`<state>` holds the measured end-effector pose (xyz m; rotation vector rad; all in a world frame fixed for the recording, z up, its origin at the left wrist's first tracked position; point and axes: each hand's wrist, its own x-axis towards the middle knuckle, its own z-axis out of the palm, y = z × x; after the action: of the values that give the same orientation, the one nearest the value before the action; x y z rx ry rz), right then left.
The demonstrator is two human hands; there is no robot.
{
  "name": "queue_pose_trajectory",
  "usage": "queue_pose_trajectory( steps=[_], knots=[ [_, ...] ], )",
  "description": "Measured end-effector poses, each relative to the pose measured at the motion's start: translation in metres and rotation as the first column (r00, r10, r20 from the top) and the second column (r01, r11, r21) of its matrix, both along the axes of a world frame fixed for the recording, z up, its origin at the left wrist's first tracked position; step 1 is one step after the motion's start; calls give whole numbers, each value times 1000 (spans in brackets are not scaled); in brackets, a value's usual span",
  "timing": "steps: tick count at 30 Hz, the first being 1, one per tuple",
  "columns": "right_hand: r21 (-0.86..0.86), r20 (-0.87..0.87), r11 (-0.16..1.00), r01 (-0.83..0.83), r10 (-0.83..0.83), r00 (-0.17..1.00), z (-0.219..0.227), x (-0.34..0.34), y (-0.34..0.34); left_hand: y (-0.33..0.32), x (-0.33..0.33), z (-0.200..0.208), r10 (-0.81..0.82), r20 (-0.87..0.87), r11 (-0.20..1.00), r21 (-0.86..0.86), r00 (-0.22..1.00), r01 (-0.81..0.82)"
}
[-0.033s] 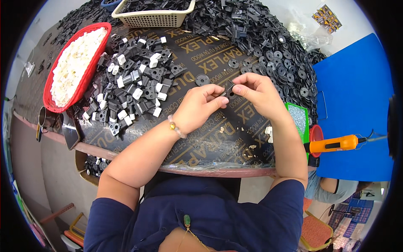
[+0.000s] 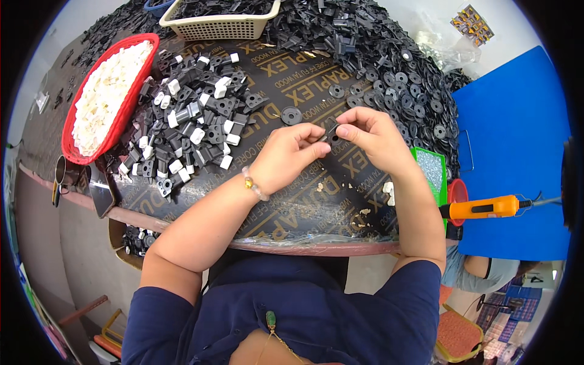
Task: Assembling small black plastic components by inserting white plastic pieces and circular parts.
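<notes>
Over the middle of the table, my left hand [image 2: 286,152] and my right hand [image 2: 372,135] meet with their fingertips close together. Between them is a small black plastic part [image 2: 332,135], pinched by thumb and forefinger on both sides. The fingers cover much of it, so its full shape is hidden. Just beyond my left fingers lies a flat black disc [image 2: 291,115] with a hole in its centre. To the left spreads a heap of black plastic pieces with white caps [image 2: 198,115].
A red basket [image 2: 152,64] of white pieces stands far left, a beige basket [image 2: 213,29] at the back. Black discs [image 2: 420,109] pile up at right. A green tray [image 2: 443,182] of small metal bits and an orange electric screwdriver [image 2: 486,207] are near my right forearm.
The black part between my fingertips appears slightly turned. Both hands stay in nearly the same place.
</notes>
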<state>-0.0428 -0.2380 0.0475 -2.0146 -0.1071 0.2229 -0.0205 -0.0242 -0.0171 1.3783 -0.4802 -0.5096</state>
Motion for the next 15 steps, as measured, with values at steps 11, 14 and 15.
queue_pose_trajectory(
  steps=[11,14,15],
  knots=[
    [-79,112,987,142,-133,985,-13,-41,-29,-9,-15,2,-28,372,984,174,928,-40],
    [-696,424,612,375,-71,903,-22,-45,-60,-12,-7,-10,-8,-121,981,-192,993,-16],
    [-784,390,487,384,-94,916,-29,-49,-69,-11,-4,-12,-15,-164,977,-211,986,-20]
  ],
)
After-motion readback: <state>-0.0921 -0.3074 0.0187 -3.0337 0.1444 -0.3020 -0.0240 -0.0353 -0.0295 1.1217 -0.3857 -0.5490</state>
